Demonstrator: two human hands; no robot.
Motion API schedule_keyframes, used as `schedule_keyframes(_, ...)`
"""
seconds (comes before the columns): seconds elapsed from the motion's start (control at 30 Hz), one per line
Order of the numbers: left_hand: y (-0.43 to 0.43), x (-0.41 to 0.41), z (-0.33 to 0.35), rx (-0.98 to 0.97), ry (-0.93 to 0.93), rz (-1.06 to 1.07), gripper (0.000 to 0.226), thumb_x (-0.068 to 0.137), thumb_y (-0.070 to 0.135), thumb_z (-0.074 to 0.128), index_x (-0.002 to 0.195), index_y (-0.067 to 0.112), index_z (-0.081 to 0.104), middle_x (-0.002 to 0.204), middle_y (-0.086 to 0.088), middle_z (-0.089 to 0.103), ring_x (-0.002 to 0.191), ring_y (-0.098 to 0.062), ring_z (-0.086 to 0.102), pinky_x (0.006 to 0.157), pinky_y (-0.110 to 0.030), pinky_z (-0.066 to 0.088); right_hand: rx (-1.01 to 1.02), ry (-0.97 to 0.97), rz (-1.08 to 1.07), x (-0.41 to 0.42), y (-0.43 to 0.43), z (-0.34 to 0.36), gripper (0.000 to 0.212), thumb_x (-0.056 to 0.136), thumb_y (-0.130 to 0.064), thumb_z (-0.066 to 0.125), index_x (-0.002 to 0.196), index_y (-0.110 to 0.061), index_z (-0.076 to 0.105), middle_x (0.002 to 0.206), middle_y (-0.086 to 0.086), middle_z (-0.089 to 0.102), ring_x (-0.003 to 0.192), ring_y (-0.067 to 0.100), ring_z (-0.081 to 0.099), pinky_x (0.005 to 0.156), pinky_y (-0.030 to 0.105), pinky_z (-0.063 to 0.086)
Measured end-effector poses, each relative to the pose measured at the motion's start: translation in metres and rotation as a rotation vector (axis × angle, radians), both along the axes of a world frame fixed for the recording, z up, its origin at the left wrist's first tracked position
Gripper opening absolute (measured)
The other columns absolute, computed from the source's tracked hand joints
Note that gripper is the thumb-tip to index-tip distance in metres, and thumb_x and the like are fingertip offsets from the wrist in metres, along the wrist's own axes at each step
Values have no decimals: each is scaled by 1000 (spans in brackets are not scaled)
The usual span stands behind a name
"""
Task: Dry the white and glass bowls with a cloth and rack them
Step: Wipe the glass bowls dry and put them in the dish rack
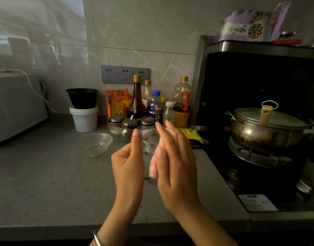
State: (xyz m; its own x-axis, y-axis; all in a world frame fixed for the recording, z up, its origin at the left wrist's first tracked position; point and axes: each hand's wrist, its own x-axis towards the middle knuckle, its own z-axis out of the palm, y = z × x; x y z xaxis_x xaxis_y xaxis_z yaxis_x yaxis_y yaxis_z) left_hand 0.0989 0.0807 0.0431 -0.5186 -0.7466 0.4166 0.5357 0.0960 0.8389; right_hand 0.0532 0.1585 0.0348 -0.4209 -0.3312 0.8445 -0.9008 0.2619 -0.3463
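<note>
Drying is under way, with racking yet to come. The left hand [128,162] grips a glass bowl [149,144] held up above the desk [46,174], while the right hand [175,166] presses a pink cloth [153,167] against it with straight fingers. A second glass bowl [96,143] sits on the desk, probably awaiting its turn. No white bowl or rack is in view.
</note>
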Motion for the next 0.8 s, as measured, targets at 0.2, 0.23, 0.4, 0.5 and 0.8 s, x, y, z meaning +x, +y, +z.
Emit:
schedule_keyframes(0.2, 3, 4, -3, 8, -14, -22, 57, 84, 44, 53, 49, 2, 37, 44, -4, 27, 40, -9, 22, 41, -23, 18, -156, -331, 280, -27, 3, 21, 43, 91, -44, 41, 103, -14, 69, 89, -4, 66, 77, 6, 61, 68, 16, 45)
schedule_keyframes(0.23, 1, 5, -5, 56, -6, -31, 56, 84, 45, 54, 48, 5, 36, 44, -3, 29, 40, -10, 24, 42, -23, 21, -270, -544, 412, -30, 2, 21, 48, 89, -44, 46, 95, -1, 67, 78, 10, 63, 65, 17, 60, 63, 18, 46)
schedule_keyframes(0.4, -4, 2, -11, 270, 28, -159, 51, 86, 52, 54, 71, 5, 64, 88, -20, 62, 78, -31, 57, 77, -46, 47, -633, -1227, 645, -32, 3, 2, 55, 75, -54, 54, 108, -14, 69, 100, 8, 73, 101, 25, 65, 99, 47, 44)
schedule_keyframes(0.5, -4, 0, -11, 296, 28, -232, 48, 94, 44, 44, 65, 22, 75, 91, -9, 74, 84, -25, 70, 80, -40, 52, -650, -1232, 625, -29, 8, 2, 35, 91, -42, 44, 97, -17, 67, 87, 4, 74, 86, 18, 65, 74, 35, 47)
schedule_keyframes(0.8, -35, 5, 1, -239, -157, -256, 50, 90, 55, 38, 68, 25, 72, 62, -12, 57, 59, -19, 54, 59, -22, 46, -57, -658, 568, -42, 19, 25, 66, 102, -18, 37, 36, -21, 43, 38, -6, 42, 41, 10, 41, 61, 19, 39)
